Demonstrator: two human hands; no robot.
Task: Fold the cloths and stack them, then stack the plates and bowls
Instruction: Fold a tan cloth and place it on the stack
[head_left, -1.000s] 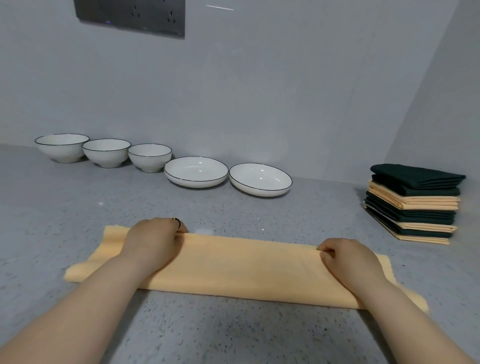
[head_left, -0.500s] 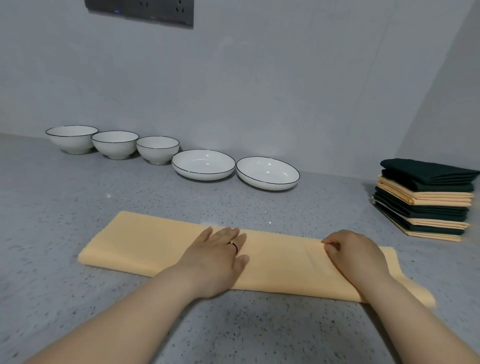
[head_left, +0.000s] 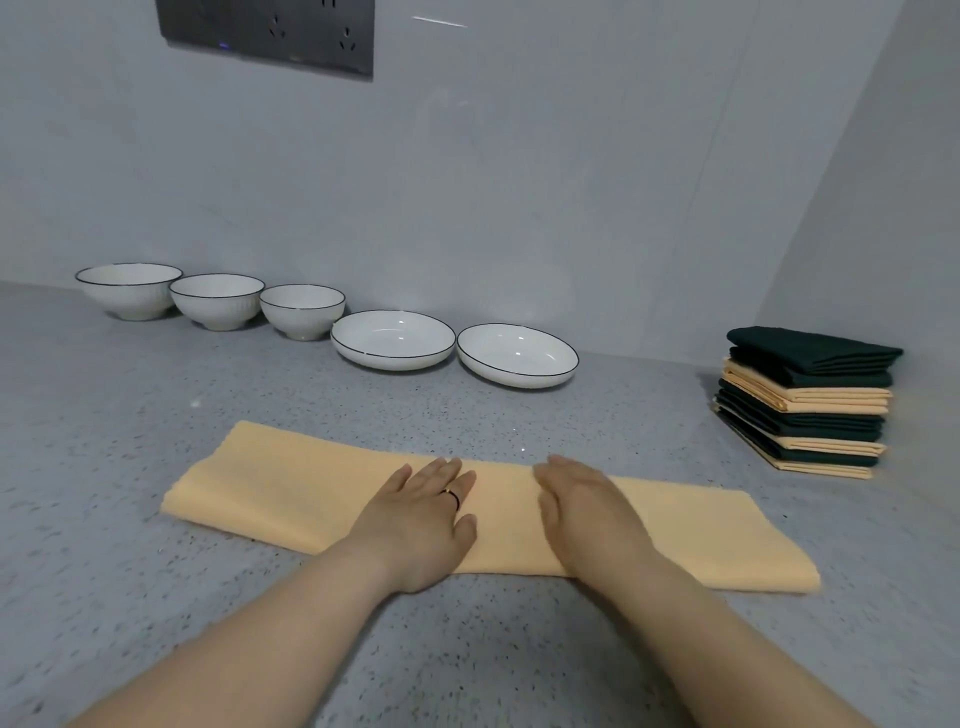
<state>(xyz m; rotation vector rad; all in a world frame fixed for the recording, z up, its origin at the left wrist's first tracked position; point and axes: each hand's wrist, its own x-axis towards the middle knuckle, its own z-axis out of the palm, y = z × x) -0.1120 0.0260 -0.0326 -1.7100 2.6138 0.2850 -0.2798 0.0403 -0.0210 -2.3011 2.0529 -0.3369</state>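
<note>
A yellow cloth (head_left: 270, 488), folded into a long strip, lies across the grey counter in front of me. My left hand (head_left: 421, 514) presses flat on its middle, fingers straight, a ring on one finger. Right beside it my right hand (head_left: 582, 509) also lies flat on the cloth with straight fingers. Along the back wall stand three white bowls (head_left: 130, 288) (head_left: 217, 300) (head_left: 302, 310) and two white plates (head_left: 393, 339) (head_left: 518, 354), all side by side. A stack of folded green and yellow cloths (head_left: 805, 405) sits at the far right.
The speckled grey counter (head_left: 104, 441) meets a grey wall at the back and a side wall at the right, just behind the cloth stack. A dark socket panel (head_left: 270, 31) hangs on the back wall.
Both hands let go of the cloth's ends and moved inward to its middle. The left opened flat first; the right uncurled from the right end and now lies flat.
</note>
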